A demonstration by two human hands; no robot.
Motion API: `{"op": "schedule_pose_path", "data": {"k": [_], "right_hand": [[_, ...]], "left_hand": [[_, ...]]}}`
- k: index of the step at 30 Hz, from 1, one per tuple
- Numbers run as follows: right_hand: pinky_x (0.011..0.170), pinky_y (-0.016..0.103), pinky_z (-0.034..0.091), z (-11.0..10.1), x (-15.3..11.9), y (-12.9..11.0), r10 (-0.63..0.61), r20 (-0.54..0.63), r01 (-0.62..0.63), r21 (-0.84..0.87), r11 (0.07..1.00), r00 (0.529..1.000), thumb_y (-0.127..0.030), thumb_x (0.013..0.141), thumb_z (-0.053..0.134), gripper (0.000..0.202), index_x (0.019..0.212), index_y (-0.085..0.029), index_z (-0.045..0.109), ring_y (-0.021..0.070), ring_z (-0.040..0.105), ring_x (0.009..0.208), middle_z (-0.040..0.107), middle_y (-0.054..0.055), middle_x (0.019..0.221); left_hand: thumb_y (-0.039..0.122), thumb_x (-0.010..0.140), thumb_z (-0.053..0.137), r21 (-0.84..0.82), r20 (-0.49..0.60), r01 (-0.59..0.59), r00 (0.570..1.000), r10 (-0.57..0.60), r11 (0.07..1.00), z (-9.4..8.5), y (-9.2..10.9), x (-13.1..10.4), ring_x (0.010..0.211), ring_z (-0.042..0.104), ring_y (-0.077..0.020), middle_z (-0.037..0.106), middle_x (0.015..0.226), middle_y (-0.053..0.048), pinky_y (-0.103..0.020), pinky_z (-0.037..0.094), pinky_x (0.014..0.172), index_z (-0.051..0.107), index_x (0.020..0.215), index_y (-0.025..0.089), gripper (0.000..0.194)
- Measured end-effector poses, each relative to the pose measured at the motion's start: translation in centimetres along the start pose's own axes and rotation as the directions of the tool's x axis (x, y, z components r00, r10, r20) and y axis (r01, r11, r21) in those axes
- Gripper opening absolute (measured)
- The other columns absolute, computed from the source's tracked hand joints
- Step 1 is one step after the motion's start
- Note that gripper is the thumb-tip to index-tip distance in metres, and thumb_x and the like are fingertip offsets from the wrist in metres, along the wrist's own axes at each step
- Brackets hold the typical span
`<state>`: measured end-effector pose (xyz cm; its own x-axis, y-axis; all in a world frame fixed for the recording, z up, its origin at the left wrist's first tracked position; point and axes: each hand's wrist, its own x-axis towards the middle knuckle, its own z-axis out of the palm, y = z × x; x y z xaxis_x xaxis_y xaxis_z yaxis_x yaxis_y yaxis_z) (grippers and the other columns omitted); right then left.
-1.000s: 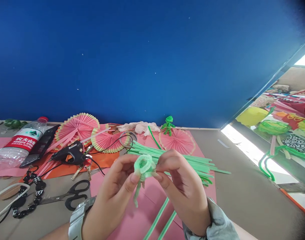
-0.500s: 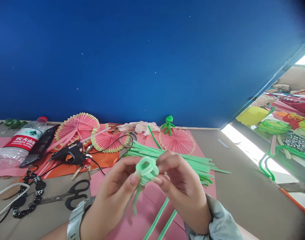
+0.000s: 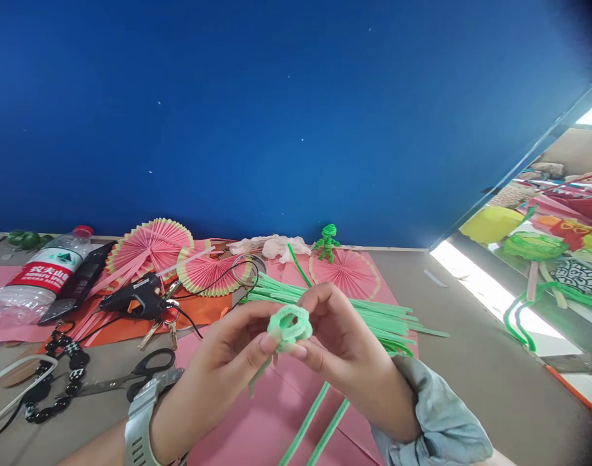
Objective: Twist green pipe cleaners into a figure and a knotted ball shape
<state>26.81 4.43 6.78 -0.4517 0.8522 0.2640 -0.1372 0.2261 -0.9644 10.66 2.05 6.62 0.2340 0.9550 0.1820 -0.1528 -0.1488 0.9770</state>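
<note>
Between my two hands is a small coil of light-green pipe cleaner [image 3: 290, 325], wound into a hollow cup-like ring with a loose tail hanging below. My left hand [image 3: 232, 353] pinches its left side with thumb and fingers. On the other side, my right hand [image 3: 347, 353] grips it with the thumb at the lower edge and bent fingers behind. Beyond the hands lies a bundle of straight green pipe cleaners [image 3: 383, 317], partly hidden by my right hand. Two more pipe cleaners [image 3: 305, 424] stretch below the hands over pink paper [image 3: 247, 427].
A small green pipe-cleaner figure [image 3: 327, 243] stands near the blue panel [image 3: 296, 116]. Pink paper fans [image 3: 150, 249], a black glue gun [image 3: 133, 298], keys [image 3: 173, 333], scissors [image 3: 140, 375], a beaded strap [image 3: 75, 369] and a water bottle [image 3: 46, 272] lie to the left.
The coil has tilted and shifted slightly right and up, its opening turned differently. My right fingers have lifted a little, and the tail hangs further left.
</note>
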Motion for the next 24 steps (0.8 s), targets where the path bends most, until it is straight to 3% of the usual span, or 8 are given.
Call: {"op": "schedule_pose_path", "data": {"k": [2,4,6,9,15,19,24], "right_hand": [[0.061,0.025,0.041,0.1,-0.1,0.1,-0.122,-0.113,0.110,-0.105,0.988,0.986,-0.017,0.079,0.061,0.024,0.085,-0.025,0.039,0.0111,0.043,0.068,0.042,-0.003,0.078],[0.064,0.027,0.042,0.1,-0.4,0.1,-0.280,-0.150,0.227,-0.296,0.928,0.948,-0.011,0.077,0.062,0.025,0.086,-0.025,0.043,0.0126,0.045,0.072,0.044,-0.002,0.080],[0.068,0.029,0.043,0.1,-0.7,-0.1,-0.396,-0.077,0.319,-0.465,0.826,0.915,-0.005,0.077,0.058,0.026,0.092,-0.024,0.048,0.0147,0.049,0.078,0.049,0.001,0.084],[0.070,0.029,0.045,0.0,-1.0,-0.6,-0.485,-0.001,0.400,-0.562,0.724,0.875,0.003,0.077,0.051,0.034,0.100,-0.022,0.052,0.0154,0.053,0.082,0.054,0.003,0.087],[0.067,0.029,0.047,-0.2,-1.0,-0.7,-0.497,-0.003,0.400,-0.590,0.701,0.868,0.005,0.077,0.049,0.035,0.097,-0.023,0.053,0.0155,0.055,0.079,0.056,0.003,0.085],[0.064,0.030,0.047,-0.1,-1.1,-0.5,-0.463,0.001,0.381,-0.569,0.729,0.887,0.003,0.078,0.048,0.032,0.096,-0.024,0.052,0.0161,0.055,0.077,0.055,0.003,0.084],[0.063,0.028,0.047,0.4,-1.1,-0.4,-0.424,-0.017,0.342,-0.563,0.752,0.906,0.000,0.080,0.048,0.028,0.094,-0.023,0.053,0.0157,0.055,0.077,0.055,0.003,0.081]], "left_hand": [[0.026,0.085,0.052,0.000,-0.027,0.005,1.000,-0.005,1.000,0.0,0.0,0.0,0.075,0.058,-0.0086,0.065,0.087,0.005,-0.015,0.048,0.064,0.060,0.100,0.036,0.020],[0.026,0.084,0.054,0.000,-0.067,0.001,0.998,-0.001,1.000,0.1,-0.1,0.0,0.071,0.058,-0.0102,0.064,0.082,0.003,-0.017,0.047,0.058,0.060,0.099,0.031,0.017],[0.024,0.083,0.056,0.004,-0.110,-0.009,0.994,0.010,1.000,0.2,-0.1,0.0,0.069,0.057,-0.0115,0.062,0.080,0.001,-0.018,0.047,0.055,0.060,0.098,0.028,0.016],[0.023,0.082,0.057,-0.017,-0.134,-0.045,0.990,0.042,0.999,0.2,-0.2,-0.2,0.069,0.057,-0.0121,0.062,0.081,0.000,-0.021,0.049,0.060,0.060,0.097,0.026,0.016],[0.020,0.080,0.060,-0.046,-0.139,-0.060,0.989,0.053,0.997,0.2,-0.5,-0.3,0.079,0.062,-0.0143,0.066,0.090,-0.001,-0.023,0.051,0.068,0.061,0.094,0.027,0.016],[0.020,0.078,0.062,0.007,-0.146,-0.062,0.987,0.063,0.998,0.4,-0.4,-0.3,0.075,0.062,-0.0144,0.065,0.091,-0.002,-0.022,0.051,0.059,0.062,0.092,0.027,0.015],[0.019,0.077,0.062,0.087,-0.185,-0.081,0.978,0.096,0.993,0.4,-0.4,-0.3,0.078,0.062,-0.0152,0.065,0.095,-0.003,-0.022,0.052,0.060,0.063,0.092,0.025,0.016]]}}
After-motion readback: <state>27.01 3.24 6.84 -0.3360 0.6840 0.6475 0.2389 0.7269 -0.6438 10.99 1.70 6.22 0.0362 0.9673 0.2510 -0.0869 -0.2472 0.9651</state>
